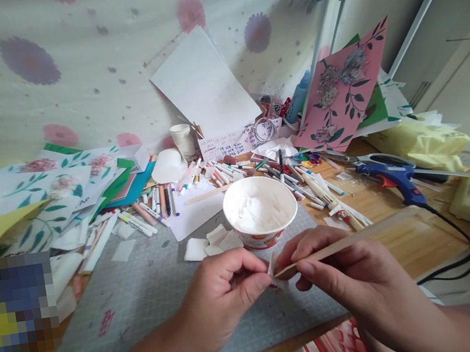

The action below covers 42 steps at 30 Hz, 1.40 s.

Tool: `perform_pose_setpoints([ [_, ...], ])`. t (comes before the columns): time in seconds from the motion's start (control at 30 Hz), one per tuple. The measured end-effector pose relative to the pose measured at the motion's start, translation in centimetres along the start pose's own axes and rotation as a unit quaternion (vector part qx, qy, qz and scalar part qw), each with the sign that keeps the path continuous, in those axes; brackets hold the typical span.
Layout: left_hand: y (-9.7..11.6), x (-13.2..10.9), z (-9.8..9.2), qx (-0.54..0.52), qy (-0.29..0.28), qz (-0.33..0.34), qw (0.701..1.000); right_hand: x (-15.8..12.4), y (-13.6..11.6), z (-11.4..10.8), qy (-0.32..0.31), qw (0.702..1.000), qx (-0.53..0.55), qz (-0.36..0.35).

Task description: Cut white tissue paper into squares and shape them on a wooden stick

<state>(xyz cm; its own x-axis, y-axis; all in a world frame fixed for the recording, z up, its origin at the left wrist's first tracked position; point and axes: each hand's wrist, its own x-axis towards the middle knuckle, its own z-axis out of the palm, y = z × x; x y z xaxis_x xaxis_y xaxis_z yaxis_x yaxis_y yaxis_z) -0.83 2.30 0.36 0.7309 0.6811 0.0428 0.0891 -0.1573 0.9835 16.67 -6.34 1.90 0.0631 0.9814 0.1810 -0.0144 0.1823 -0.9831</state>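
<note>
My left hand (222, 298) pinches a small white paper piece (272, 264) between thumb and fingers, low over the grey cutting mat (147, 295). A thin wooden stick (338, 246) is gripped in my right hand (356, 275), and its tip touches that paper piece. Just beyond both hands stands a white paper bowl (260, 208) with white paste or paper inside. Small white paper scraps (210, 243) lie left of the bowl.
Many markers and pens (218, 178) are scattered behind the bowl. A blue glue gun (394, 176) with a black cord lies at the right. A pink flower card (343, 89), white paper cups (183, 139), and flower-printed sheets (34, 194) stand around.
</note>
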Motion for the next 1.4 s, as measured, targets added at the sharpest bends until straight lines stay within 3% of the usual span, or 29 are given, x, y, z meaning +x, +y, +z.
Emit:
perform_pose_setpoints([
  [0.87,-0.10,0.01,0.01,0.056,0.019,-0.005,0.998,-0.25,-0.08,0.06,-0.008,0.995,-0.085,-0.052],
  [1.4,-0.15,-0.04,0.12,0.150,0.034,0.036,0.987,-0.31,0.10,0.04,-0.019,0.985,-0.143,-0.094],
])
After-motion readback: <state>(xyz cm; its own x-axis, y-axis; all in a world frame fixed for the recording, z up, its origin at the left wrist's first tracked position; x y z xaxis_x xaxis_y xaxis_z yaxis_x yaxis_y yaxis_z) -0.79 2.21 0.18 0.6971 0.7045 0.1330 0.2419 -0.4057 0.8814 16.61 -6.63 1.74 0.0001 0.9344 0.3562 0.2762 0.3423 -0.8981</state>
